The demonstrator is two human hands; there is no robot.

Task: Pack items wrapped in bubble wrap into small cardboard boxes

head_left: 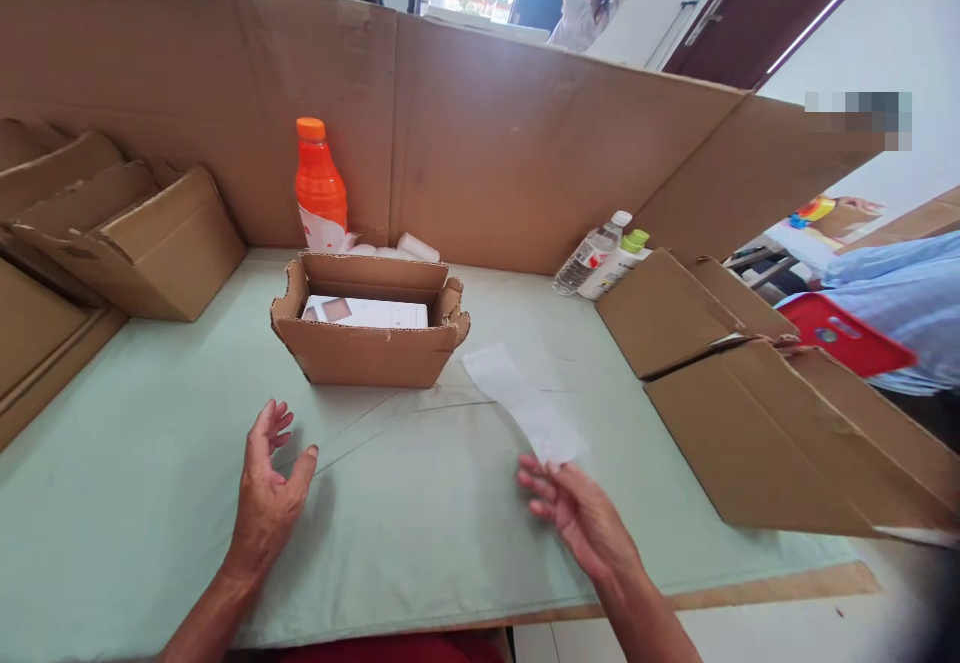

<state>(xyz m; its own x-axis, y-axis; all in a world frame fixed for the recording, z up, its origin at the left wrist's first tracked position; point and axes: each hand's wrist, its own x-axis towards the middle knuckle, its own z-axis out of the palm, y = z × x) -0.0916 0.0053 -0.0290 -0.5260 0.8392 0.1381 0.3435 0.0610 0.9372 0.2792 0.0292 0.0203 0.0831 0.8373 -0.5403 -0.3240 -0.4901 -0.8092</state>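
On the far left, folded cardboard boxes (142, 243) lean in a row on the green cloth (420, 533) that covers the table. The left hand (266, 488) is next. It is open, with the fingers spread a little and the thumb out to the side. It holds nothing and stays just over the cloth. Behind it sits a small open box (367, 348) with a white card (367, 312) inside. An orange bottle (320, 188) stands behind the box, up against the tall cardboard wall (525, 143). Some white rolls (405, 247) lie beside the bottle.

To the right of the box, a thin strip of white paper (525, 403) lies on the cloth. The right hand (581, 513) has loose, nearly straight fingers, and the fingertips touch the near end of the strip. Farther right, two clear bottles (600, 258) lean on the wall. Big flat boxes (765, 413) lie on the right side. A red thing (844, 333) rests past them, by a blue sleeve (900, 293).
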